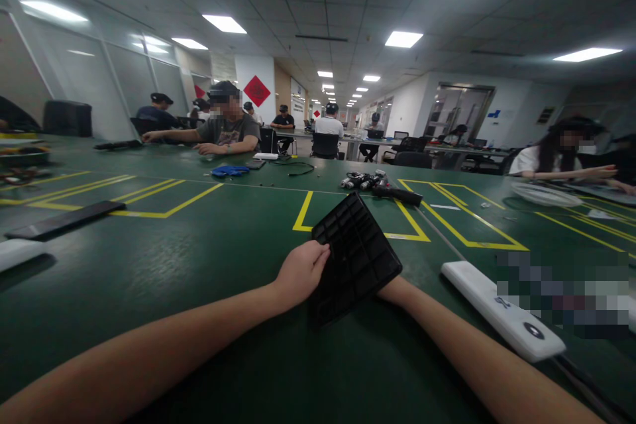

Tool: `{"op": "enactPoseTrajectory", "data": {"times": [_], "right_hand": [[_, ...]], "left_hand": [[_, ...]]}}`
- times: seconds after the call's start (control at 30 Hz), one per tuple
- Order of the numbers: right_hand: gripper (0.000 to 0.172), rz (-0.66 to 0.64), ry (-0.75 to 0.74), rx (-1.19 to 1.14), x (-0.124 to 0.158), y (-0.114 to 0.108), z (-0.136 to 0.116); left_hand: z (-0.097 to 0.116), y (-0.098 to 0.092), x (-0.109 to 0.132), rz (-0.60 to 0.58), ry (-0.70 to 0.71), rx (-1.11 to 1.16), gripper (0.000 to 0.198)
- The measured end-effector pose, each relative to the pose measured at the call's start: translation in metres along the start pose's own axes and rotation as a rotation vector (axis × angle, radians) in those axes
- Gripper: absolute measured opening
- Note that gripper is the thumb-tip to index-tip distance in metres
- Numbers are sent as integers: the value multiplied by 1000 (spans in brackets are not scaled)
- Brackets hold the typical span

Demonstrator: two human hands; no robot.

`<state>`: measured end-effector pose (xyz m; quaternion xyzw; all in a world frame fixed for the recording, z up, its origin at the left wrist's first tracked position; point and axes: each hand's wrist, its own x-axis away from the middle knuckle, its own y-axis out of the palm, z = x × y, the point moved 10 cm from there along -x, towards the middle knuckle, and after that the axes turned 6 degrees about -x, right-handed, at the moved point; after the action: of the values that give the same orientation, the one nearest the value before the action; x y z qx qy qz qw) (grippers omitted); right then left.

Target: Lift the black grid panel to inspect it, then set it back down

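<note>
I hold a black ribbed plastic panel (358,253) tilted up above the green table (209,245). My left hand (303,270) grips its left edge with curled fingers. My right hand is hidden behind the panel; only its wrist (397,291) shows at the panel's lower right corner. A white oblong device (501,308) lies on the table just right of my right forearm.
Yellow taped boxes (407,225) mark the table. A screwdriver and small metal parts (377,187) lie beyond the panel. A black strip (64,220) and a white object (17,252) sit at the left. Several seated people work at the far side and right.
</note>
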<state>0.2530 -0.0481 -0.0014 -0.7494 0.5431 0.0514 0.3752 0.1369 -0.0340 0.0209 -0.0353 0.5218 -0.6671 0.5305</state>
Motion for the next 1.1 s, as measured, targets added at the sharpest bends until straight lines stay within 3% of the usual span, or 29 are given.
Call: {"op": "enactPoseTrajectory", "data": {"times": [0.1, 0.3, 0.47, 0.63, 0.8, 1.1], "right_hand": [[34, -16, 8, 4, 0, -1, -3], [39, 22, -21, 13, -1, 0, -3], [38, 19, -16, 29, 0, 1, 6], [38, 34, -23, 19, -1, -2, 7], [36, 34, -21, 28, 0, -1, 9], [39, 22, -18, 46, -2, -2, -3]], "left_hand": [[3, 2, 0, -36, 33, -18, 30], [-14, 2, -6, -36, -116, 10, 26], [-5, 3, -8, -44, -20, 65, 15], [-13, 7, -10, -86, -60, 89, 17], [-4, 7, -12, -122, 15, 100, 14], [-10, 8, -16, -122, -38, 166, 11]]}}
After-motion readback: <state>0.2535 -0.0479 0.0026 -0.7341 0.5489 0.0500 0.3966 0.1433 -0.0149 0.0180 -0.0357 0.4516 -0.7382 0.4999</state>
